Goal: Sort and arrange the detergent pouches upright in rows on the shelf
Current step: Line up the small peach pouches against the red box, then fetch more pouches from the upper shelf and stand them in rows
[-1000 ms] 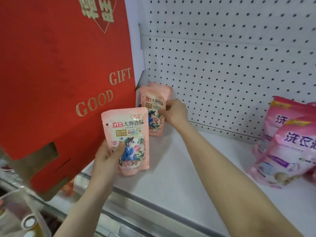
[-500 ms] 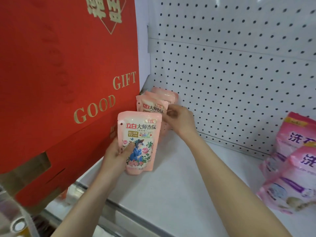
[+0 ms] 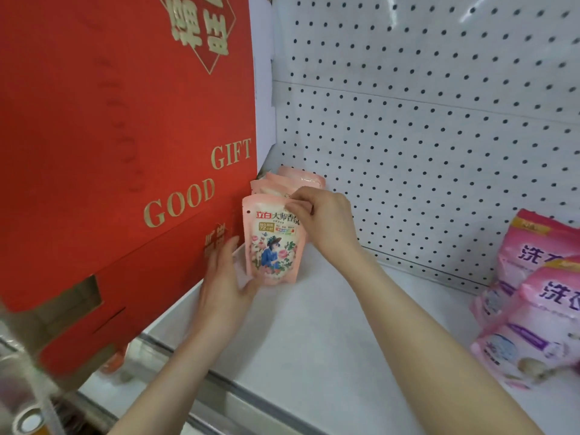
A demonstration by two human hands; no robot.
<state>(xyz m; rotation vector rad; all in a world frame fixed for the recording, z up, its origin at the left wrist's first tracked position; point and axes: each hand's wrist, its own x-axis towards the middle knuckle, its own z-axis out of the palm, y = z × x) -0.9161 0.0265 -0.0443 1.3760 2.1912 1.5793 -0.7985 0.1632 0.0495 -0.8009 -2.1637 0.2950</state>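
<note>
Beside the red gift box (image 3: 125, 152), at the left rear of the shelf (image 3: 314, 340), the front pouch (image 3: 273, 243) stands upright, long axis vertical, label facing me. My left hand (image 3: 226, 277) grips its lower left edge; my right hand (image 3: 326, 221) pinches its top.

Just right of the red gift box (image 3: 125, 152), a pouch (image 3: 272, 243) stands upright on the shelf (image 3: 314, 324). The left hand (image 3: 226, 277) holds its lower corner and the right hand (image 3: 326, 221) pinches its top. Further back along the box stand more pouches (image 3: 292, 182).
</note>
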